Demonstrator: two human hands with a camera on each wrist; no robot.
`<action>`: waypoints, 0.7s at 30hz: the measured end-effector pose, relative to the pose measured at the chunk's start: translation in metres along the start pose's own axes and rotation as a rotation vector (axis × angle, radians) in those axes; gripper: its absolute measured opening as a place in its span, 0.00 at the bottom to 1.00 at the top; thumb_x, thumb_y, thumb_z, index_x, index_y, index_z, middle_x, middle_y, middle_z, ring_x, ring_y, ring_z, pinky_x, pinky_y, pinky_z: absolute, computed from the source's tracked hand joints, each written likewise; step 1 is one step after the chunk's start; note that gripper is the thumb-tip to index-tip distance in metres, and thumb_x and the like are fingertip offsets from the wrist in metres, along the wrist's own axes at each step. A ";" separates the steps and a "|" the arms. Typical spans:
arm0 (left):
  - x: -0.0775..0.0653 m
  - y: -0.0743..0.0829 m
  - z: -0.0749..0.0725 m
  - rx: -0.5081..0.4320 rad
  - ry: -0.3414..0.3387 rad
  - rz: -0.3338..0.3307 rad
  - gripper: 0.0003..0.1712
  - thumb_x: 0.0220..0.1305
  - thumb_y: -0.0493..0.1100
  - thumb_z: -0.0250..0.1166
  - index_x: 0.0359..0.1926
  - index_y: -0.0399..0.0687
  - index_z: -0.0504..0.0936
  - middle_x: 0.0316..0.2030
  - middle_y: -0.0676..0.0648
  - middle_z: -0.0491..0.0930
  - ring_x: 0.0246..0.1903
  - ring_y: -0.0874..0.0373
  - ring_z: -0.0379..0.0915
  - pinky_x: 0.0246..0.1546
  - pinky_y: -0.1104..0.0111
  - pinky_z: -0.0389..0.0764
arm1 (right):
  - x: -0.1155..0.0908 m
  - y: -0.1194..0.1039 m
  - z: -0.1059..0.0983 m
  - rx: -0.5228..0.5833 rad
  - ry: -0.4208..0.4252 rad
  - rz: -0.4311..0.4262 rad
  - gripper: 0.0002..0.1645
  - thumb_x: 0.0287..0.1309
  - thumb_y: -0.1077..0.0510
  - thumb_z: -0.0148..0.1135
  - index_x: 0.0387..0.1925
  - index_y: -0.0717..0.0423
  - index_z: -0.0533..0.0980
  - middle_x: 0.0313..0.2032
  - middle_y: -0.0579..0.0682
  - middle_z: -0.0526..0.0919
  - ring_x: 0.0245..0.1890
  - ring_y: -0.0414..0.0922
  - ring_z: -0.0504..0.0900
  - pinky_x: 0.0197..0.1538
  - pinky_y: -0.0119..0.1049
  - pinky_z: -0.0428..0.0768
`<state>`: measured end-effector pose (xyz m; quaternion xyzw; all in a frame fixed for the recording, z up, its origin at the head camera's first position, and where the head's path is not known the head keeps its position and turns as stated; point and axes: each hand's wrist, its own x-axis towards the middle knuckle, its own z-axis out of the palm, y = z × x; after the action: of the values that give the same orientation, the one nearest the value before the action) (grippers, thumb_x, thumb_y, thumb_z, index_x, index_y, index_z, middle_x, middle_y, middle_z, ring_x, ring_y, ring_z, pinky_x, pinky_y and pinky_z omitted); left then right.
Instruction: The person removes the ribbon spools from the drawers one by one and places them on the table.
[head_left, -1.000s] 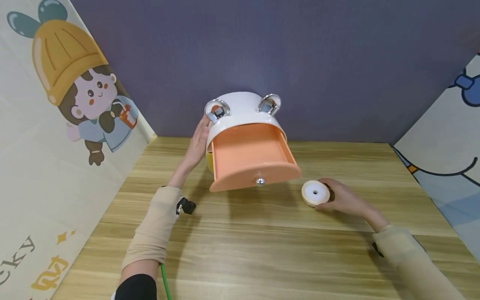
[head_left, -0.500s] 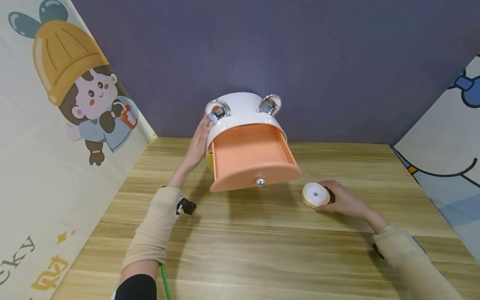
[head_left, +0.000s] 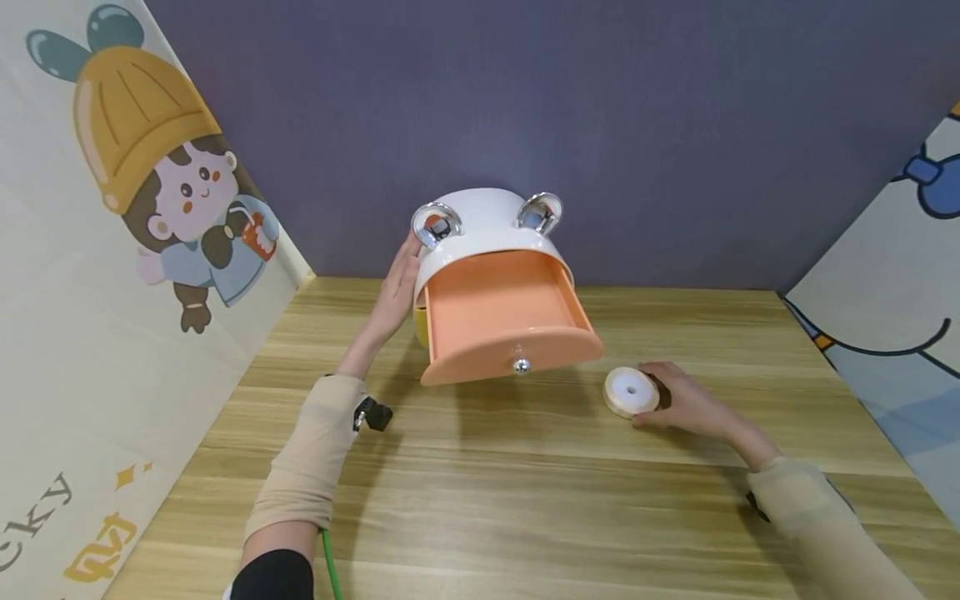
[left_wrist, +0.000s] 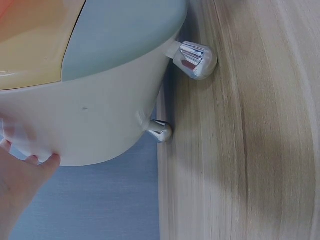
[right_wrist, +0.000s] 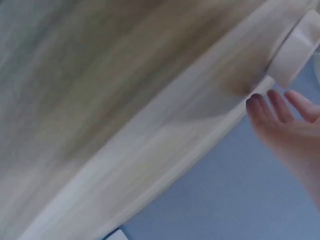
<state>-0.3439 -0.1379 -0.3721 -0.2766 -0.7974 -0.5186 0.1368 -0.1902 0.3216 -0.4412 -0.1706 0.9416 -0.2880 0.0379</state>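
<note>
A white rounded drawer box [head_left: 480, 212] with shiny silver ears stands at the back of the table. Its peach drawer [head_left: 502, 300], fronted by a silver knob, is pulled out and bare inside. My left hand [head_left: 393, 292] lies against the box's left side with extended fingers; the left wrist view shows its fingertips [left_wrist: 50, 162] touching the white wall. To the right lies a white spool [head_left: 632, 392] with a cream rim and a small centre hole. My right hand [head_left: 682, 400] is beside it, thumb and fingers spread about its near side. In the right wrist view the fingertips [right_wrist: 255, 102] look slightly apart from the spool.
The wooden table [head_left: 480, 500] meets a dark blue-grey wall [head_left: 600, 125] behind the box. Silver feet [left_wrist: 195, 60] hold the box up. Cartoon-printed panels [head_left: 150, 183] flank both sides. A green cable [head_left: 330, 562] runs beside my left forearm.
The head view has tilted a little. The spool and my right hand sit very slightly nearer to me; my left hand and the drawer look unmoved.
</note>
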 end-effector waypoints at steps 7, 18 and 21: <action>-0.006 0.030 -0.003 -0.013 -0.012 0.012 0.29 0.80 0.44 0.35 0.78 0.46 0.51 0.80 0.42 0.41 0.80 0.46 0.35 0.79 0.48 0.39 | -0.007 -0.032 -0.008 0.013 0.141 -0.070 0.40 0.54 0.53 0.74 0.61 0.70 0.69 0.59 0.69 0.74 0.58 0.66 0.73 0.57 0.65 0.75; -0.007 0.040 -0.003 -0.027 -0.010 -0.018 0.29 0.79 0.40 0.35 0.78 0.45 0.52 0.80 0.42 0.42 0.80 0.46 0.36 0.79 0.49 0.39 | -0.018 -0.133 0.013 0.306 0.287 -0.265 0.16 0.54 0.68 0.70 0.45 0.58 0.77 0.40 0.50 0.84 0.39 0.29 0.81 0.39 0.28 0.84; -0.007 0.040 -0.003 -0.033 -0.009 -0.025 0.29 0.79 0.39 0.35 0.78 0.45 0.52 0.80 0.42 0.42 0.80 0.46 0.36 0.79 0.48 0.39 | -0.016 -0.154 0.021 0.474 0.150 -0.231 0.13 0.64 0.64 0.62 0.50 0.59 0.76 0.44 0.51 0.83 0.42 0.32 0.83 0.42 0.30 0.85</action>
<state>-0.3153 -0.1304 -0.3447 -0.2711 -0.7928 -0.5321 0.1221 -0.1253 0.1965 -0.3732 -0.2415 0.8224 -0.5144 -0.0262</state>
